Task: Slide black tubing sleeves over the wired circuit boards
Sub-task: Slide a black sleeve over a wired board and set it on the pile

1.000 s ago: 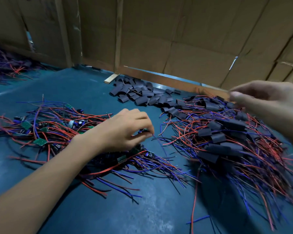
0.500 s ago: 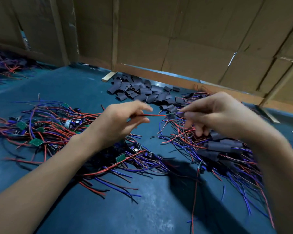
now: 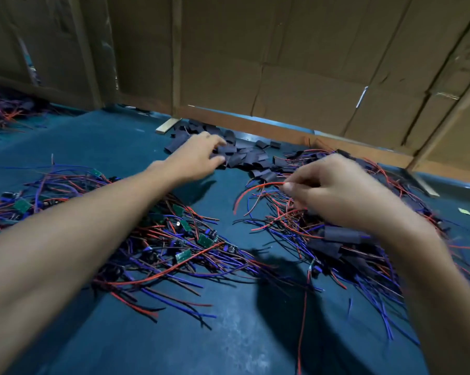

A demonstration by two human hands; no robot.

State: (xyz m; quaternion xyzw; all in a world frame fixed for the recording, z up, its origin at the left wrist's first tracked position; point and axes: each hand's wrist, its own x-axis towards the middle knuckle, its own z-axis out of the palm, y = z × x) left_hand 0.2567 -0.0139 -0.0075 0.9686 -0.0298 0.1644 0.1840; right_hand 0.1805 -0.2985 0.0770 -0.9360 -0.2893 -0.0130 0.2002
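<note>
Now our left hand [image 3: 194, 155] curls onto the sleeves [image 3: 244, 158] at upper centre; our right hand [image 3: 334, 190] pinches a red wire [image 3: 258, 186]. Sleeves look light and soft: we'd grip one end.

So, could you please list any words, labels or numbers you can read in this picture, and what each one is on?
None can be read.
Green circuit boards: any markings are too small and blurred.
Black tubing sleeves: no print visible.
Cardboard wall: plain, no lettering visible.
</note>
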